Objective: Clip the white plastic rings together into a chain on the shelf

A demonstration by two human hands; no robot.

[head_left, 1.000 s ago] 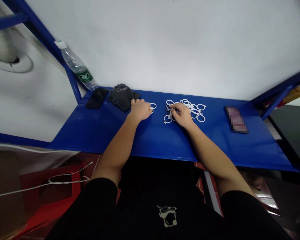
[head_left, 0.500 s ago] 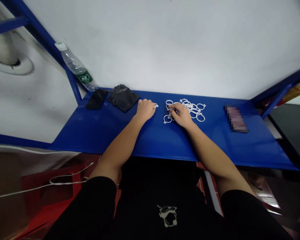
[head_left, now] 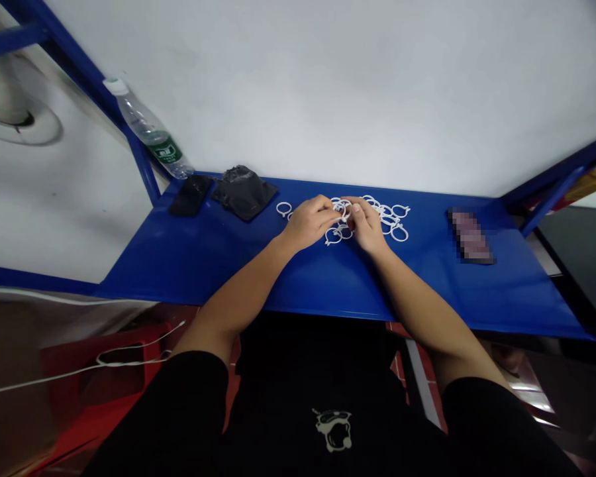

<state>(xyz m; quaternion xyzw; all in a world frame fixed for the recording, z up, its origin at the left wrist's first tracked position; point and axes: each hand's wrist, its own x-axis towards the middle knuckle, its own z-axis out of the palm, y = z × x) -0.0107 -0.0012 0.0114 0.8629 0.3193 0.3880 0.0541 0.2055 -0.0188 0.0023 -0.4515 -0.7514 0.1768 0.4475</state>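
Between my two hands is a white plastic ring (head_left: 347,207) with a small clip-like end, held just above the blue table. My left hand (head_left: 310,222) pinches its lower edge with closed fingers. On its other side, my right hand (head_left: 367,226) has thumb and fingers closed on the ring; its fingertips are partly hidden. A heap of similar white rings (head_left: 400,233) lies behind and right of my right hand, with a few more under both hands. Left of my left hand lies a separate white ring (head_left: 283,209), and another beside it is partly covered.
A black pouch (head_left: 246,192) and a dark phone (head_left: 191,196) lie on the blue table (head_left: 218,258) at left. A water bottle (head_left: 151,132) leans by the blue frame. On the right is a blurred-out flat object (head_left: 471,236). The white wall (head_left: 328,99) rises behind.
My left hand has moved right, from beside the pouch to my right hand, uncovering a ring on the left. Both hands now meet at one ring, lifted above the others.
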